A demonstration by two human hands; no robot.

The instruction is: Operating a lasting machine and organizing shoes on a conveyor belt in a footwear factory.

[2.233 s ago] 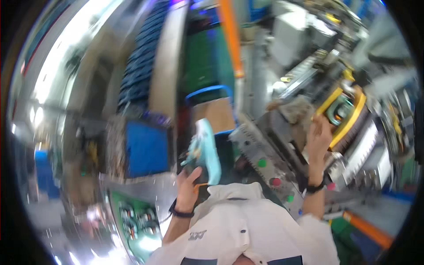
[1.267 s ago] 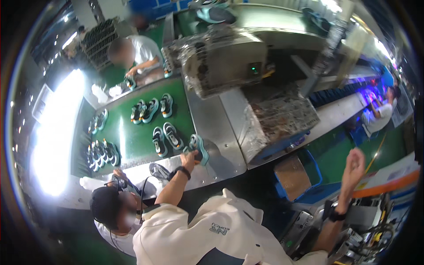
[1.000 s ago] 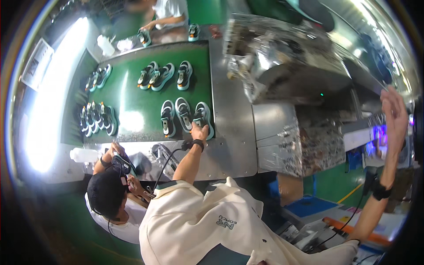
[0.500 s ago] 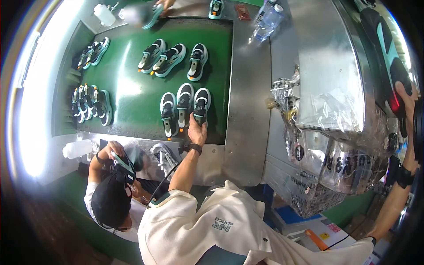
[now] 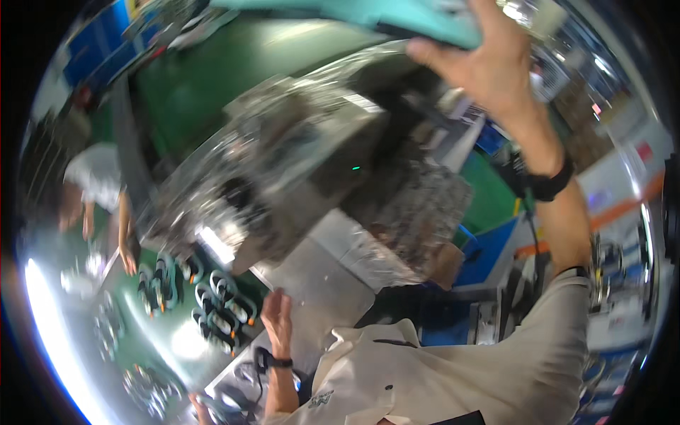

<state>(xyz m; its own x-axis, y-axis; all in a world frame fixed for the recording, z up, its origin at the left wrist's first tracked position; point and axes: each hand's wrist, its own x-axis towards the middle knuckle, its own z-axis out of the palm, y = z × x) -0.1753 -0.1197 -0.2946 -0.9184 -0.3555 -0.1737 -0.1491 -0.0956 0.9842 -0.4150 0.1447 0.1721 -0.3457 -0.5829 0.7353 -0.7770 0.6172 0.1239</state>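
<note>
At the top of the view my right hand [image 5: 499, 67] is raised and grips one end of a teal-and-black shoe [image 5: 425, 21], which is blurred and partly cut off by the edge. My left hand [image 5: 278, 315] is over the metal table surface [image 5: 319, 265], its fingers extended and nothing visible in them. Just left of it stand several black-and-white shoes [image 5: 221, 308] with pale teal soles and orange tags, on a green surface [image 5: 166, 333]. The left hand appears apart from them.
Plastic-wrapped bundles [image 5: 397, 227] and a shiny metal housing [image 5: 297, 198] fill the middle. At the left, a person [image 5: 99, 173] reaches towards more shoes [image 5: 161, 280]. Another person's hand [image 5: 200, 409] shows at the lower edge. A blue panel [image 5: 489, 251] is on the right.
The view has swung to the right, with blur. My left hand has let go of the shoe it was touching. My right hand, still gripping its shoe, now appears at the top.
</note>
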